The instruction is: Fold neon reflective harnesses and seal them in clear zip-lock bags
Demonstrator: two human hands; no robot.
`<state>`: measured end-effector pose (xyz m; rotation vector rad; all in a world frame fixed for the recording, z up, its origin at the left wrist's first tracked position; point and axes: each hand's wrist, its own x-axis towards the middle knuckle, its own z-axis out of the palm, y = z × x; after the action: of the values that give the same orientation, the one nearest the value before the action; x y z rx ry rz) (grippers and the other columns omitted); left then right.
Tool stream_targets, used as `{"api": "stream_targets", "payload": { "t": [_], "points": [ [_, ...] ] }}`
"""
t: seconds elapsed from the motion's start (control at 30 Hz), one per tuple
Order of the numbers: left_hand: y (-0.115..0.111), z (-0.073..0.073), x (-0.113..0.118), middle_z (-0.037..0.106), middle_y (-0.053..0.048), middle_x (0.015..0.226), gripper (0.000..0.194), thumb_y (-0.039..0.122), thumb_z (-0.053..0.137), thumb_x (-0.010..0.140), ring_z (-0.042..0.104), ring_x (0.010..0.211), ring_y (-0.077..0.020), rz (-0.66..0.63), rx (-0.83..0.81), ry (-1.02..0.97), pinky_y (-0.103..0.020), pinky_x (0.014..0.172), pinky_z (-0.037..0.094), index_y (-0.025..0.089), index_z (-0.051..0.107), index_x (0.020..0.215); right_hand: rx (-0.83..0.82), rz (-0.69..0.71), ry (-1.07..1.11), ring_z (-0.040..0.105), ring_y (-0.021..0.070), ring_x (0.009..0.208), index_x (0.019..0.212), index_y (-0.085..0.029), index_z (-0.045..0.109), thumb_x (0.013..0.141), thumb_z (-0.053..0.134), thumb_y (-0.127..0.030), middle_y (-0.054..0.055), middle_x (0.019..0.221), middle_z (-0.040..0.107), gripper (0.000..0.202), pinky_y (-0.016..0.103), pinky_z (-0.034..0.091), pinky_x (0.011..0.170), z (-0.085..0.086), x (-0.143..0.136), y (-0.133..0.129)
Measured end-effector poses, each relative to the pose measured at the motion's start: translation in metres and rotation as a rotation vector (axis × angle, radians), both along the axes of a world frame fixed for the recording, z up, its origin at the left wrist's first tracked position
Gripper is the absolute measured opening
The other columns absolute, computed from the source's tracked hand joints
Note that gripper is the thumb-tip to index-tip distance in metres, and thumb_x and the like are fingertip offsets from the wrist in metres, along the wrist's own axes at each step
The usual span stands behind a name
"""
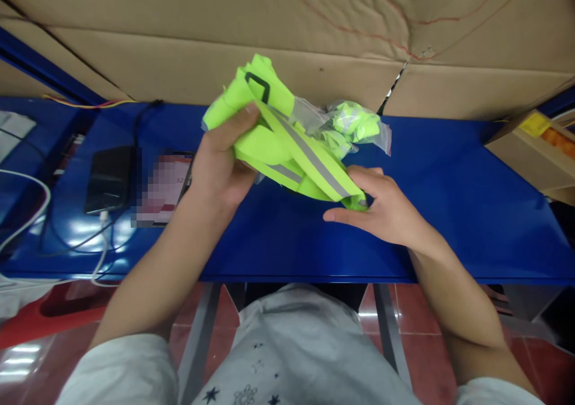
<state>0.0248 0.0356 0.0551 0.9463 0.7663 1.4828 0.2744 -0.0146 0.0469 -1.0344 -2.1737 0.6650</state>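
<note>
A neon-yellow reflective strap (309, 156) with grey stripes is bunched up above the blue table, and a black rectangular buckle (258, 86) shows near its top. My left hand (224, 159) grips the bundle at its left end, thumb on top and the other fingers mostly hidden beneath. At the lower right end, my right hand (377, 204) has the folded strap between its fingers, with the thumb stretched out below. Just behind the strap lie clear plastic bags (354, 123) holding more neon-yellow pieces.
On the left of the blue table (458, 213) lie a black device (110, 178) with a white cable and a phone-like screen (164, 189), partly blurred. A cardboard box (534, 147) stands at the right. Cardboard sheeting (202, 21) backs the table. A red stool (58, 315) is at lower left.
</note>
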Motion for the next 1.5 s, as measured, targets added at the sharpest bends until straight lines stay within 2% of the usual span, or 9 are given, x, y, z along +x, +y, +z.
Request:
{"api": "stream_targets", "payload": {
  "t": [0.13, 0.4, 0.53, 0.67, 0.87, 1.1, 1.2, 1.33, 1.5],
  "points": [
    [0.000, 0.002, -0.008, 0.081, 0.004, 0.108, 0.026, 0.018, 0.089, 0.078, 0.072, 0.120, -0.0263, 0.142, 0.160, 0.069, -0.048, 0.125, 0.052, 0.025, 0.080, 0.101, -0.066, 0.059, 0.298, 0.067, 0.0252, 0.112, 0.082, -0.022, 0.063, 0.086, 0.085, -0.039, 0.006, 0.116, 0.071, 0.028, 0.043, 0.051, 0.102, 0.007, 0.015, 0.009],
    [0.006, -0.010, -0.032, 0.079, 0.011, 0.117, 0.031, 0.028, 0.087, 0.078, 0.068, 0.126, -0.0280, 0.160, 0.129, 0.155, -0.050, 0.125, 0.052, 0.035, 0.079, 0.108, -0.438, -0.065, 0.451, 0.067, 0.0190, 0.092, 0.107, -0.026, 0.076, 0.092, 0.080, -0.048, 0.002, 0.101, 0.073, 0.027, 0.035, 0.056, 0.087, -0.004, 0.020, 0.013],
    [0.002, -0.013, -0.030, 0.080, 0.008, 0.118, 0.030, 0.023, 0.087, 0.078, 0.068, 0.130, -0.0301, 0.112, 0.092, 0.124, -0.051, 0.125, 0.052, 0.033, 0.081, 0.106, -0.469, 0.112, 0.541, 0.065, 0.0252, 0.113, 0.081, -0.023, 0.074, 0.095, 0.072, -0.058, 0.008, 0.112, 0.071, 0.038, 0.047, 0.053, 0.106, -0.007, 0.016, 0.013],
    [0.000, -0.013, -0.026, 0.080, 0.004, 0.119, 0.032, 0.024, 0.091, 0.075, 0.066, 0.136, -0.0305, 0.069, 0.087, 0.093, -0.051, 0.129, 0.048, 0.031, 0.082, 0.105, -0.645, 0.146, 0.705, 0.055, 0.0160, 0.073, 0.064, -0.021, 0.051, 0.092, 0.066, -0.073, 0.004, 0.078, 0.056, 0.061, 0.034, 0.055, 0.070, -0.007, 0.009, 0.013],
    [0.006, -0.009, -0.033, 0.079, 0.005, 0.112, 0.046, 0.033, 0.098, 0.062, 0.068, 0.128, -0.0314, 0.057, 0.090, 0.016, -0.049, 0.127, 0.051, 0.028, 0.083, 0.105, -0.903, 0.048, 0.701, 0.034, 0.0071, 0.052, 0.093, -0.022, 0.065, 0.082, 0.079, -0.073, -0.006, 0.067, 0.045, 0.054, 0.021, 0.027, 0.044, -0.014, 0.004, 0.017],
    [-0.004, -0.009, -0.028, 0.079, 0.002, 0.119, 0.025, 0.026, 0.093, 0.075, 0.064, 0.137, -0.0299, 0.090, 0.112, -0.011, -0.047, 0.132, 0.044, 0.024, 0.080, 0.097, -0.538, 0.268, 0.353, 0.055, 0.0128, 0.068, 0.068, -0.017, 0.070, 0.099, 0.041, -0.082, 0.004, 0.067, 0.064, 0.077, 0.029, 0.046, 0.068, -0.012, 0.011, 0.013],
    [-0.010, -0.014, -0.023, 0.078, 0.003, 0.122, 0.005, 0.023, 0.083, 0.087, 0.061, 0.141, -0.0290, 0.055, 0.076, -0.011, -0.048, 0.131, 0.046, 0.025, 0.078, 0.088, -0.595, 0.172, 0.236, 0.063, 0.0130, 0.070, 0.105, -0.019, 0.078, 0.109, 0.035, -0.067, 0.005, 0.083, 0.074, 0.065, 0.028, 0.050, 0.068, -0.010, 0.009, 0.006],
    [-0.016, -0.021, -0.018, 0.078, 0.002, 0.124, 0.005, 0.026, 0.083, 0.089, 0.062, 0.141, -0.0292, -0.004, -0.001, -0.007, -0.047, 0.124, 0.053, 0.027, 0.078, 0.089, -0.518, 0.051, 0.085, 0.054, 0.0067, 0.055, 0.144, -0.023, 0.054, 0.093, 0.078, -0.043, -0.004, 0.089, 0.070, 0.060, 0.022, 0.042, 0.053, -0.014, -0.001, 0.000],
    [-0.021, -0.022, -0.020, 0.079, 0.001, 0.118, 0.016, 0.030, 0.087, 0.084, 0.064, 0.138, -0.0298, -0.034, -0.003, 0.010, -0.046, 0.118, 0.058, 0.028, 0.077, 0.097, -0.259, 0.013, -0.035, 0.047, 0.0076, 0.061, 0.097, -0.019, 0.070, 0.092, 0.074, -0.029, -0.005, 0.073, 0.054, 0.011, 0.024, 0.033, 0.057, -0.021, -0.013, -0.001]
  ]
}}
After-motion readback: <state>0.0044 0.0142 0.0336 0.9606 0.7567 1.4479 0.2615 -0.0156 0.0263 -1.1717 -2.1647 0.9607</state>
